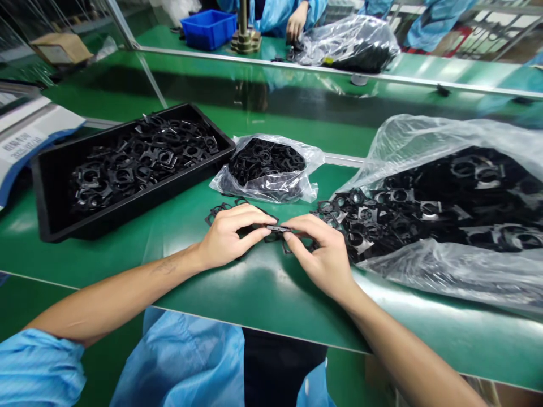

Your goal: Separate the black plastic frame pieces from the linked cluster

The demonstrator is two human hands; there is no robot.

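Observation:
Both hands meet over the green table (263, 288) and pinch one small black plastic part (278, 229) between their fingertips. My left hand (231, 234) grips its left end, with fingers curled. My right hand (322, 251) grips the right end. A few flat black ring-shaped parts (220, 210) lie on the table just behind my left hand. To the right, an open clear plastic bag (449, 209) spills many black square frame parts toward my right hand.
A black tray (51, 186) full of black frame parts stands at the left. A smaller clear bag of black rings (267, 169) lies behind my hands. Across a metal rail, another person's hand (296, 24) rests by a plastic bag (352, 42) and a blue bin (208, 28).

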